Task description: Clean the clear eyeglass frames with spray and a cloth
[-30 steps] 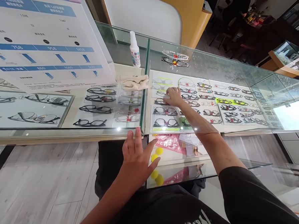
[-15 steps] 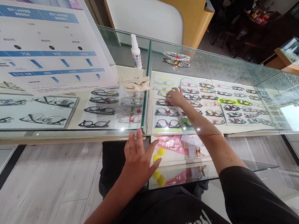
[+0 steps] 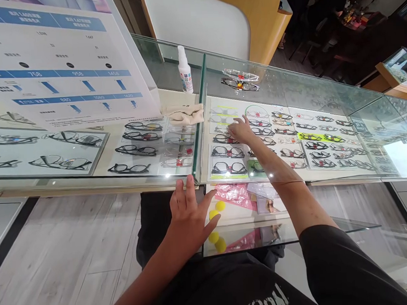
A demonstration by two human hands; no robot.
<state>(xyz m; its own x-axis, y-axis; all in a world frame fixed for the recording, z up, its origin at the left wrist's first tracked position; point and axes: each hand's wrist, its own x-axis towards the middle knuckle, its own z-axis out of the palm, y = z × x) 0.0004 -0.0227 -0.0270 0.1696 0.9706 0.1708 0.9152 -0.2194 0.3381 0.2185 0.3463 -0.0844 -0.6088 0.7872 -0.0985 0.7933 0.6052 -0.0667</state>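
while the left hand (image 3: 188, 214) lies spread on the glass edge (image 3: 89, 188), the right hand (image 3: 240, 130), fingers loosely apart, touches displayed glasses (image 3: 223, 139).

I read two blue bands on the white price chart (image 3: 59, 64) standing on the glass counter: upper 758, 958, 1458; lower 680, 1080, 1620. Its smaller print and the spray bottle's (image 3: 184, 70) label stay illegible.

A spray bottle (image 3: 184, 69) stands near a folded cloth (image 3: 183, 113).
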